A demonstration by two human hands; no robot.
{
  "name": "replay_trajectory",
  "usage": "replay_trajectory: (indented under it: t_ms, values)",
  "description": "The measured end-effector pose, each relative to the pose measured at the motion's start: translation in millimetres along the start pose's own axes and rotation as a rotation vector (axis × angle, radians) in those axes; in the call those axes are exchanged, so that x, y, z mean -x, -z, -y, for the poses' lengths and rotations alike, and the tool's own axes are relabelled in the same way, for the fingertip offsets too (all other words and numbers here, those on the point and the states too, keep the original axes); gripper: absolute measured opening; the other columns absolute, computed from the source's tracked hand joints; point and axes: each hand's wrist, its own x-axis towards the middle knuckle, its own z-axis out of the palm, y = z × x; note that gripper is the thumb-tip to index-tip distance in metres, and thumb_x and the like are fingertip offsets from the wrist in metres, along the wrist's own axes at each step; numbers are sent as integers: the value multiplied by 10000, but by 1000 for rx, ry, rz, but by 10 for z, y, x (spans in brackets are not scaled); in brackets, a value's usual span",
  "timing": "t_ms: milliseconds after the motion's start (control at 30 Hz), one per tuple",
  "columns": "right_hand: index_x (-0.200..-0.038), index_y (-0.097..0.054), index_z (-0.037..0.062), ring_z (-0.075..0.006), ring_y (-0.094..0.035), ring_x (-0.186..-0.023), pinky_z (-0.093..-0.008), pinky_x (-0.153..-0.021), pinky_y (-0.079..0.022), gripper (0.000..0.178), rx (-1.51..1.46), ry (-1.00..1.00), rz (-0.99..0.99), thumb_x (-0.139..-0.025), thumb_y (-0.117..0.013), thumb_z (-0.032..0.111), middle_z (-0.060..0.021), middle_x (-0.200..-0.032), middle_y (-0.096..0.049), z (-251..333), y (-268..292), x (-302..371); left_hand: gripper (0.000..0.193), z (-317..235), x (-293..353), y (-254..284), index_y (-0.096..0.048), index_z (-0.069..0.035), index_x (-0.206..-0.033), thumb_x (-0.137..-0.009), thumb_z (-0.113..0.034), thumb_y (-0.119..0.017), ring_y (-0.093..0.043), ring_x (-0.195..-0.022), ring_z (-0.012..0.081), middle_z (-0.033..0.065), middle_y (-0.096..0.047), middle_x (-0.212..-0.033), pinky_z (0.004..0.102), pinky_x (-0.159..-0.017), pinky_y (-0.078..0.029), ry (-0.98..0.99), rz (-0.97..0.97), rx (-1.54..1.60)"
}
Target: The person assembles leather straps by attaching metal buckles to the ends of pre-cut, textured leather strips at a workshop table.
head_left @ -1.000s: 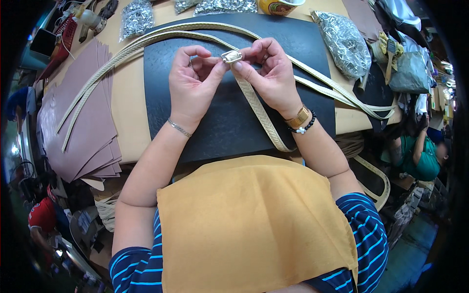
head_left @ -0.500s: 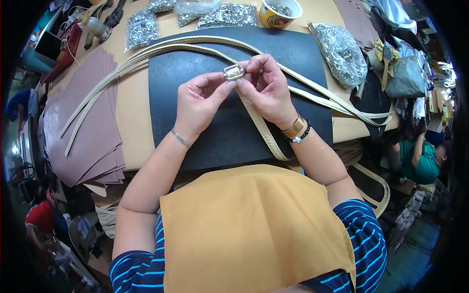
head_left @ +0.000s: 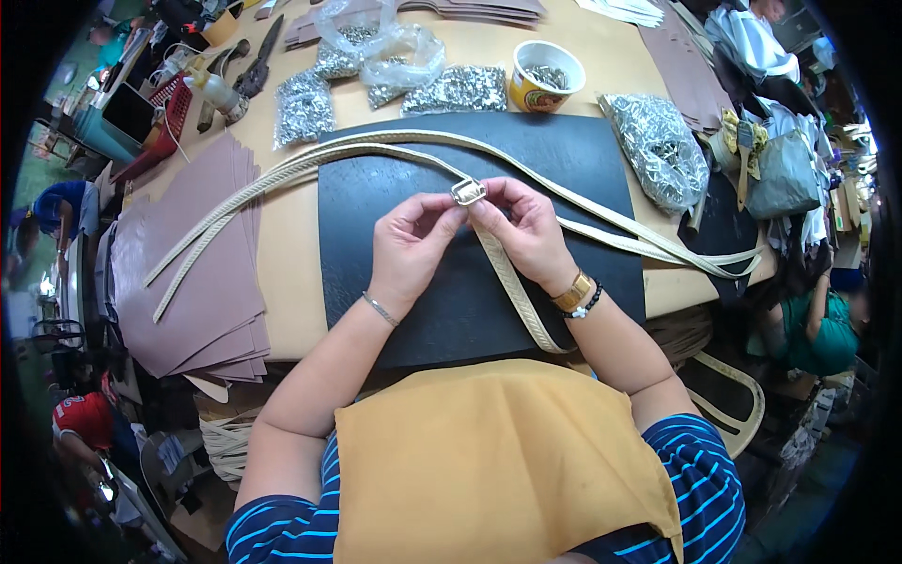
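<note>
A small metal buckle point(head_left: 467, 193) is pinched between both my hands over a black work mat point(head_left: 395, 324). The fingertips of my left hand point(head_left: 412, 246) are closed on its left side. On its right side my right hand point(head_left: 528, 235) grips it with thumb and forefinger. A cream braided-pattern strap point(head_left: 510, 282) runs from under the buckle down to the mat's near edge. Beyond my hands, long cream straps point(head_left: 498, 148) arch across the mat, their ends reaching out left and right. My fingers hide how the strap meets the buckle.
Mauve sheets point(head_left: 202, 254) are stacked at the left. Along the back are bags of metal fittings point(head_left: 456, 89) and a tub point(head_left: 547, 77) with metal parts. A larger bag of metal pieces point(head_left: 658, 155) stands at the right, near a brush point(head_left: 745, 150). Other people work at both sides.
The view has shifted, so the table sits lower and more of its far side shows. My right forefinger has come down closer behind the buckle. Both hands still hold it.
</note>
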Motion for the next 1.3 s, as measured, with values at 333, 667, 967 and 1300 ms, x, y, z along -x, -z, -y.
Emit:
replay_trajectory:
  t_ms: [333,667,967,1300]
  values:
    - [-1117,-559,-2,-88,-558,-970,-254,-872,-470,165,48,51,77,-967,-551,66,-45,-1033,-614,-110,-69,18,355,5,-2,-5,-616,26,-1256,-915,-52,-676,-619,-1021,111,65,-670,-1145,263,-910,-516,69,107,48]
    - [-1146,-631,-30,-68,-600,-951,-225,-847,-493,220,-40,-49,65,-966,-604,93,-42,-1083,-670,22,-98,9,302,-59,-7,64,-660,7,-1202,-923,-107,-680,-617,-989,81,41,-689,-1108,251,-893,-512,132,53,111]
    - [-1350,-522,42,-72,-631,-788,-236,-689,-542,450,2,-421,253,-941,-663,166,-11,-990,-675,411,-438,360,298,-240,366,294,-619,-27,-1249,-960,-102,-617,-628,-1057,142,82,-662,-1184,304,-949,-515,196,-58,242]
    - [-1221,-611,22,-53,-556,-608,-225,-573,-489,273,398,-216,344,-972,-597,133,-10,-756,-634,584,-980,785,252,-461,1109,671,-593,-61,-1236,-996,-126,-555,-603,-1158,228,115,-648,-1198,371,-1027,-468,-22,-143,477]
